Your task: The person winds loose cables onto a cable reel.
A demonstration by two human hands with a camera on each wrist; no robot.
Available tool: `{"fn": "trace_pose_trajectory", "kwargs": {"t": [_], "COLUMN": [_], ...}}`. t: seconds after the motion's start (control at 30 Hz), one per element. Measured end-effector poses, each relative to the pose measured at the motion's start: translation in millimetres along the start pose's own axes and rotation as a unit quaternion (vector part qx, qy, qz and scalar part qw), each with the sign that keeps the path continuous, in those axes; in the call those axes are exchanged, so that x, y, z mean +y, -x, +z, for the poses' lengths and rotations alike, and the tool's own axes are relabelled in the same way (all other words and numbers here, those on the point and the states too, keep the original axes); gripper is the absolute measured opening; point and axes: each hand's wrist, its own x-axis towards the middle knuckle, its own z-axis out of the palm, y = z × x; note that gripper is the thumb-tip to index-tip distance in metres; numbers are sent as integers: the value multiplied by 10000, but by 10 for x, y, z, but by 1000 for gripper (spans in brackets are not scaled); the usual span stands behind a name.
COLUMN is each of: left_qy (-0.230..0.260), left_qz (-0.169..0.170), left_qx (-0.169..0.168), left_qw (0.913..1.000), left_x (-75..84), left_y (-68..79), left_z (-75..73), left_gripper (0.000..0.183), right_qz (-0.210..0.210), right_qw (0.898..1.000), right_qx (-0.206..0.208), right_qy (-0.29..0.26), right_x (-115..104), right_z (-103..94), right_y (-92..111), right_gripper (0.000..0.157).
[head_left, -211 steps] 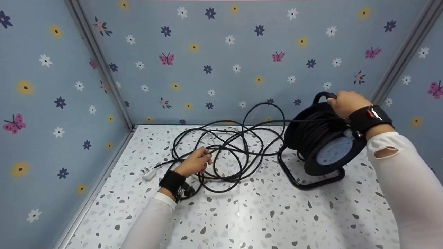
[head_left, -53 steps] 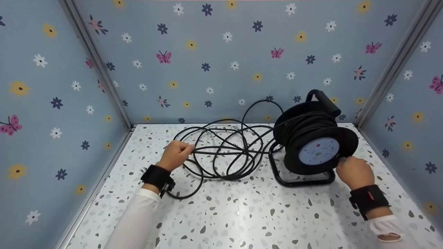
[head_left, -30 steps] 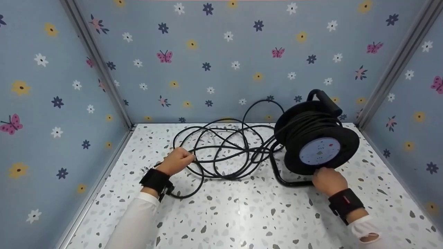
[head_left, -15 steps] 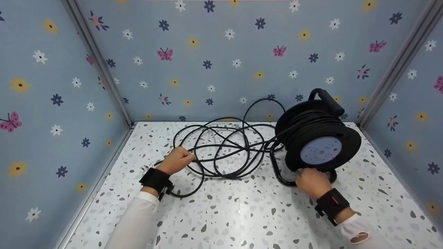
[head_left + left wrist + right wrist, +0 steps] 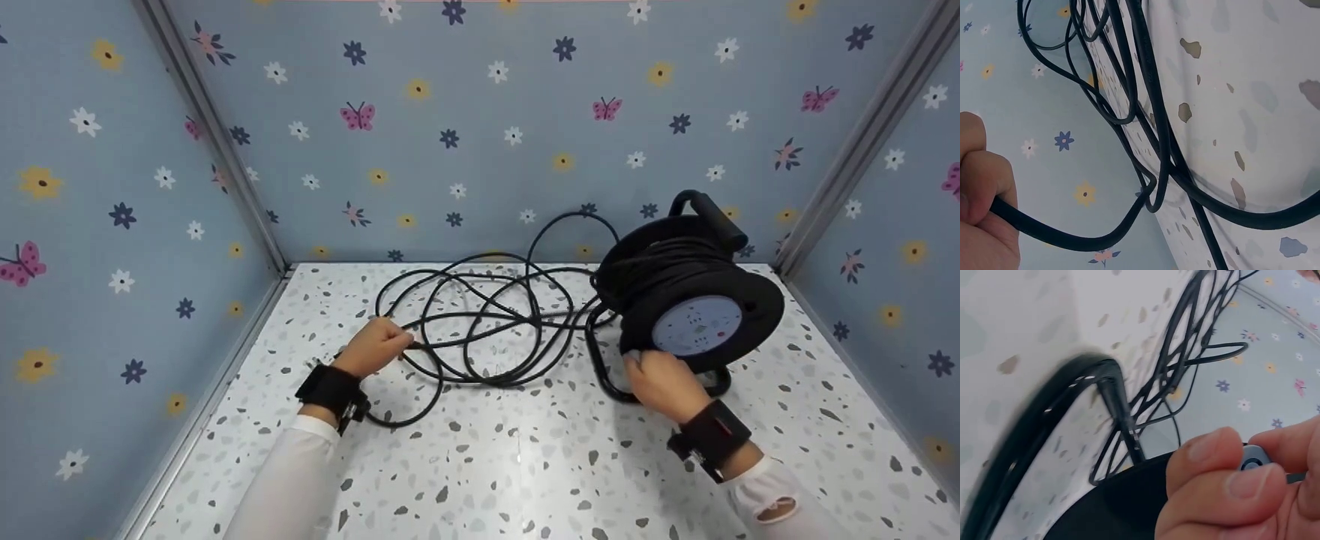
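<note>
My left hand [image 5: 371, 349] grips the black cable [image 5: 1081, 243], curled fingers wrapped round it, above the floor at the left of the loose loops. On the right stands a black cable reel [image 5: 667, 262], cable wound on its drum, with a pale blue socket disc [image 5: 697, 326] facing me. My right hand [image 5: 664, 382] is at the lower left rim of the reel. In the right wrist view its thumb and fingers pinch a small grey crank knob [image 5: 1253, 457], which is mostly covered in the head view. The reel's top handle [image 5: 716, 220] is free of both hands.
Several loops of loose cable [image 5: 495, 381] lie tangled between the hands, one arching up against the flowered back wall [image 5: 465, 150]. The reel's tubular stand [image 5: 600, 367] rests on the speckled floor [image 5: 517, 465]. Side walls rise close at left and right.
My right hand left the top handle for the knob and has swung round from the reel's right to its lower left. The disc has turned with it. My left hand has shifted left.
</note>
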Motion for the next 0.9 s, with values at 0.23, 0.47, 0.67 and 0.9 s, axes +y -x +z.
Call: {"fn": "trace_pose_trajectory", "kwargs": {"t": [0.23,0.47,0.67,0.9], "left_qy": [-379,-193,-118,-146], "left_qz": [-353,-431,-260,-56], "left_qx": [273,399,101,182], "left_qw": [9983,9981,9995,9997], "left_x": [-166,-180,-90,41], "left_y": [143,138,111,36], "left_z": [-99,-70,-21,41], "left_gripper": [53,51,51,55], "right_qz": [-185,-150,-143,-70], "right_qw": [9984,9961,9931,9917], "right_qx": [471,841,1142,1269], "right_qy": [-247,-216,-226,-200], "right_x": [-218,-247,-157,5], "right_z": [-221,-648,-921,-1092], "right_y": [-41,-47,-18,-23], "right_gripper": [52,57,54,53]}}
